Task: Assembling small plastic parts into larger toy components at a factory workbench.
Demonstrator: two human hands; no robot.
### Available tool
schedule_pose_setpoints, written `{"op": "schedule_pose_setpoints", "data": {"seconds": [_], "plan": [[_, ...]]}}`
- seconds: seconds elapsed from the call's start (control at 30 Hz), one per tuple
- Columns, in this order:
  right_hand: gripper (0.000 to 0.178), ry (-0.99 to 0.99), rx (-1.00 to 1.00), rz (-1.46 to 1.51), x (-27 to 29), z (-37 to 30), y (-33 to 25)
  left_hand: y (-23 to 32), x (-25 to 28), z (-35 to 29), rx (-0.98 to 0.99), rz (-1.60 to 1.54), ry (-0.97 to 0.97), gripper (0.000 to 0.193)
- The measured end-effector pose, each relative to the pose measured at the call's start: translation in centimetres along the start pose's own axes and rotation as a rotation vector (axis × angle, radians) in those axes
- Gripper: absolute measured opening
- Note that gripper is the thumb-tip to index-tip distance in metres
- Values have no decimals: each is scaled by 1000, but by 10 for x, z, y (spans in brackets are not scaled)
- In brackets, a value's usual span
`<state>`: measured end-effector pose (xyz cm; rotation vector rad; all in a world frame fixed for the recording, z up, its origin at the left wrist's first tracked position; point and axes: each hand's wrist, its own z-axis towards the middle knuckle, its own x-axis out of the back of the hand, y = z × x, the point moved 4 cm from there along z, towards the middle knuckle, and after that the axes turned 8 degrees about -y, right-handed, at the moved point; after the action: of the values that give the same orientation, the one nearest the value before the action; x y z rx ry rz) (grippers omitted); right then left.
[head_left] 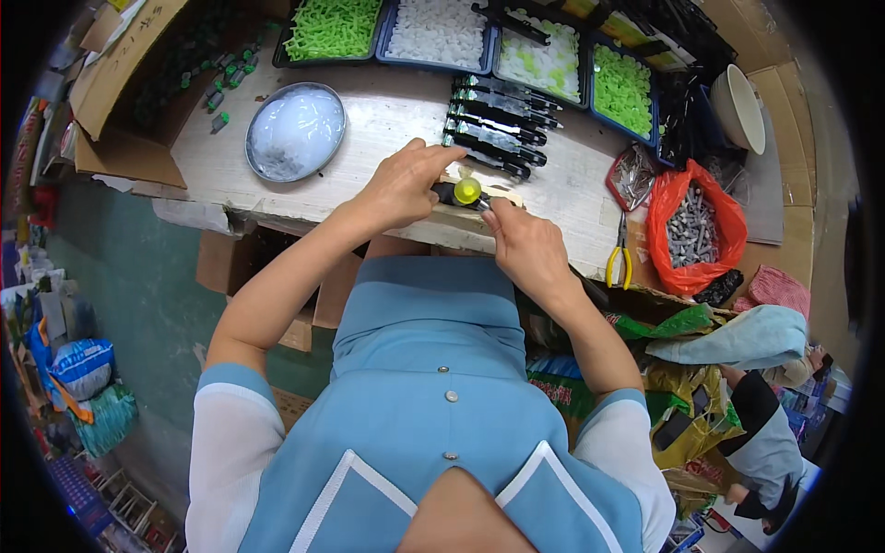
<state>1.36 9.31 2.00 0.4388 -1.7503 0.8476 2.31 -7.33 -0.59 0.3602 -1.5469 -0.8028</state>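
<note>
At the near edge of the table lies a dark elongated part (445, 194), with a translucent yellow-green round piece (467, 191) on top of it. My left hand (406, 184) grips its left end, thumb below and fingers reaching over. My right hand (532, 244) is closed in a pinch at its right end, where a small shiny bit shows; what exactly these fingers hold is partly hidden. Just beyond my hands lies a row of several black, long, narrow assemblies (498, 129), side by side, some with clear or silvery middles.
Trays of green pieces (334, 29), white pieces (436, 35) and mixed pieces line the back. A round metal dish (295, 101) stands left. Yellow-handled pliers (619, 263), a red bag (659, 221) of metal parts and a cardboard box (129, 161) flank the table. Another person's sleeve (770, 452) shows lower right.
</note>
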Motion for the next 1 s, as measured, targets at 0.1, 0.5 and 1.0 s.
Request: {"op": "schedule_pose_setpoints", "data": {"seconds": [0.1,0.5,1.0], "plan": [[15,178,31,182,17,3,-1,-1,-2,-7,49,-15,25,59],[22,4,-193,467,26,29,23,25,-29,-44,-111,280,501,35],[19,53,11,61,10,41,-23,39,-76,-50,-227,290,457,31]]}}
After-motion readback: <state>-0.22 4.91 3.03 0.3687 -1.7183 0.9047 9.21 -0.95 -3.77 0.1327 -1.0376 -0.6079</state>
